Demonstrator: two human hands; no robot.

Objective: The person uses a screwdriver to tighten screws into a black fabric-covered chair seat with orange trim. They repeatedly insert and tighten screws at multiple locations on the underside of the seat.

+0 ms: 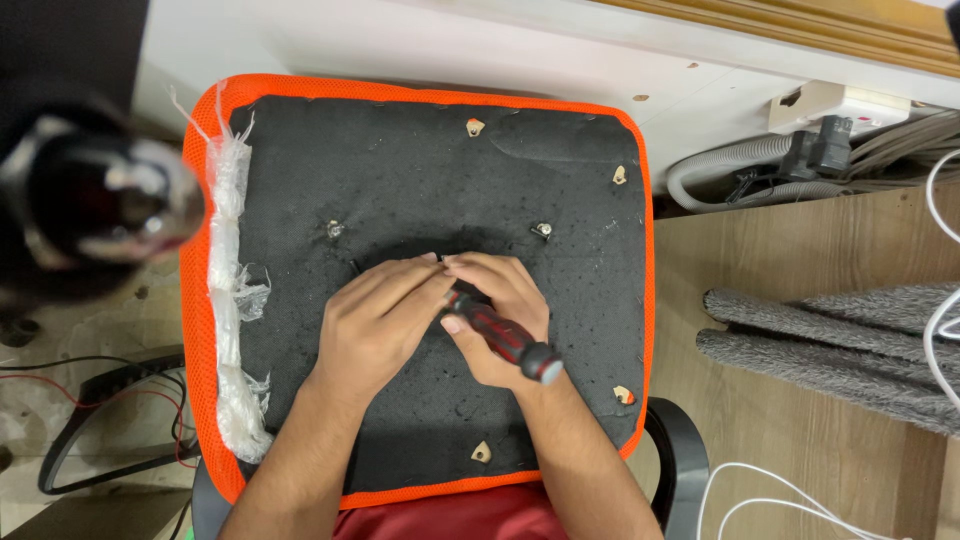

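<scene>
Right hand (500,305) wraps its grip around a screwdriver (500,338), fingers curled tight on the red-and-black handle; butt of the handle points back toward the wrist, tip hidden under the fingers. Left hand (378,320) lies just beside it on the left, fingers pressed together and flat, fingertips touching the right hand's fingertips over the spot where the tip meets the seat base (420,180).

Around the grip the black underside is open on every side. Ahead of the grip, two metal bolts (541,230) stand clear of the fingers. Small tan tabs (481,452) dot the rim, well apart from the grip.

Seat base: rough, speckled black fabric, rounded rectangle, bordered by bright orange mesh (645,300). Far left of the grip, a strip of torn clear plastic wrap (232,290) runs along the edge, frayed and crinkled.

Right of the grip, past the orange edge: wood-grain floor (800,440), grey ribbed mat (850,340), white cable (780,490), grey hose (720,160) near a wall socket. Upper left, a blurred dark object close to the camera; cannot tell what it is
</scene>
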